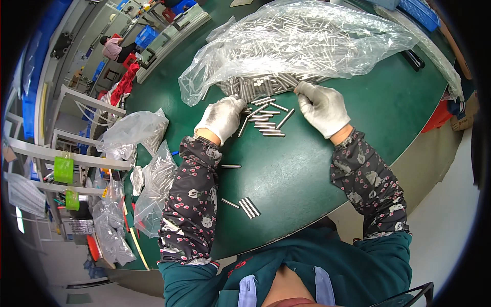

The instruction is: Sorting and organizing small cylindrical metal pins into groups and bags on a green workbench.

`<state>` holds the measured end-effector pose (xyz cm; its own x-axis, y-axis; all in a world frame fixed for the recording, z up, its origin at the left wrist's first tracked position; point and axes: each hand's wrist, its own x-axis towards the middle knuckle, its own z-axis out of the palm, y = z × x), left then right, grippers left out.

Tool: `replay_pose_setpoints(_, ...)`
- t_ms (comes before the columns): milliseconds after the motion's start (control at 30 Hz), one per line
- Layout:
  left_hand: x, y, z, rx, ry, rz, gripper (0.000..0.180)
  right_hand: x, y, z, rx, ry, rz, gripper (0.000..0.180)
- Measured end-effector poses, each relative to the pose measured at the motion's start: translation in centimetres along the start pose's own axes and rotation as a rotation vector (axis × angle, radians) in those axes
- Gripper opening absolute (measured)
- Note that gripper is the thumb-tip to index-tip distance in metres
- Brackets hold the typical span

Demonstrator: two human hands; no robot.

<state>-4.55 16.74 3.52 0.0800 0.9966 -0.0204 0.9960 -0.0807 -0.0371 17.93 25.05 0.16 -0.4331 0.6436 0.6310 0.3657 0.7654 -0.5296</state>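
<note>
A large clear plastic bag (312,43) full of thin metal pins lies across the far part of the green table. Pins (250,88) spill from its near edge. My left hand (223,118), in a white glove, is closed at the left of this spill, its fingertips against the pins. To the right, my right hand (325,107), gloved too, has its fingers pinched together at the near edge of the heap. What either hand holds is too small or hidden to make out. Between my hands lie several loose metal pins (264,124), some side by side, others askew.
Nearer me on the green table (291,174) lie a small row of pins (249,207) and a few single ones. Smaller pin-filled bags (158,179) stand left of my left forearm. A black tool-like object (413,60) and a blue basket (419,14) are at the far right.
</note>
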Motion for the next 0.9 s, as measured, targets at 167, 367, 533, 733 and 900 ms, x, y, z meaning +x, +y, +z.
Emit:
replay_pose_setpoints(167, -0.1, 0.4, -0.3, 0.017, 0.044, 0.044, 0.02, -0.2, 0.2, -0.3, 0.003, -0.004, 0.027, 0.008)
replay_pose_setpoints(367, -2.8, 2.1, -0.7, -0.77, 0.426, -0.162, 0.016, -0.2, 0.0, 0.0, 0.001, -0.018, 0.016, 0.009)
replay_pose_setpoints(533, -5.7, 3.6, -2.0, -1.9, 0.255, -0.381, 0.024, -0.5, -0.1, 0.2, 0.003, -0.025, 0.019, 0.008)
replay_pose_setpoints(733, -8.3, 3.4, -1.0, -2.564, 0.299, -0.271, 0.016, -0.5, -0.7, 0.3, -0.017, -0.058, 0.032, 0.007)
replay_pose_setpoints(900, -9.3, 3.7, -0.9, -2.851, 0.267, -0.264, 0.008, -0.8, -0.5, 0.6, -0.044, -0.087, 0.04, 0.007)
